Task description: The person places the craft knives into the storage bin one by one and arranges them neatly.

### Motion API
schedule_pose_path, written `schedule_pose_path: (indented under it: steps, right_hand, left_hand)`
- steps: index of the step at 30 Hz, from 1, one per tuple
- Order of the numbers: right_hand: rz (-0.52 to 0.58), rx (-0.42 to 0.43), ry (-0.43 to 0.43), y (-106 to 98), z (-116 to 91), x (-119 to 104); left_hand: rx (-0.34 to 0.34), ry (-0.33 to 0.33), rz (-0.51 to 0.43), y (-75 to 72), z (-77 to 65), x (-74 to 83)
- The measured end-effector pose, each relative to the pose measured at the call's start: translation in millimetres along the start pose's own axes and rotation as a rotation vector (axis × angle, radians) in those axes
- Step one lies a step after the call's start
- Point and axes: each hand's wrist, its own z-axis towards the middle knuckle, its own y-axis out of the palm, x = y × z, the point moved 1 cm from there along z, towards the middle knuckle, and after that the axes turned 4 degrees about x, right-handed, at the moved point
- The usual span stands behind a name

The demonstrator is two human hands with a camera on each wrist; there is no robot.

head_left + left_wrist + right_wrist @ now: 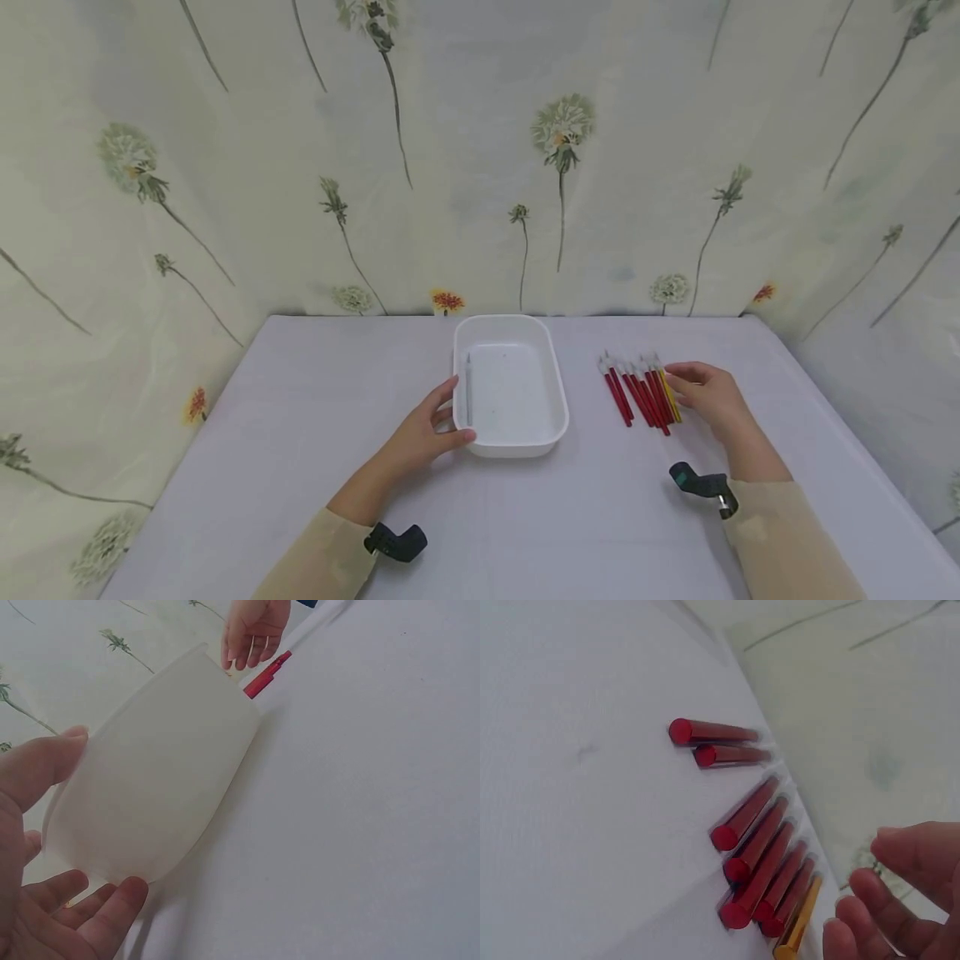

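Observation:
A white rectangular plastic tray (517,450) stands on the table, a slim pale pen-like stick (469,390) lying along its left inner side. At the tray's front left corner, my left hand (425,429) holds it, thumb by the front rim and fingers along the left wall. To the right lies a row of slender red pen-like sticks (648,398) with whitish far ends, and one yellow stick (801,919) at the row's right end. Right beside the yellow stick is my right hand (705,396); its thumb and fingers (881,896) are apart, with nothing seen between them.
A pale cloth covers the table (315,392). Flower-printed fabric (465,167) hangs along the back and both sides. Each wrist carries a small black camera mount (397,543).

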Motion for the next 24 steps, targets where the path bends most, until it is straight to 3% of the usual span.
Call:
schedule_pose_path:
  steps: [8,24]
  right_hand:
    - [-0.031,-0.009,0.040,0,17,15]
    - [-0.122,-0.075,0.001,0,34,22]
  left_hand:
    - [0.000,0.001,0.004,0.4,1.2,-0.3]
    - [-0.014,0.006,-0.014,0.4,1.5,0.7]
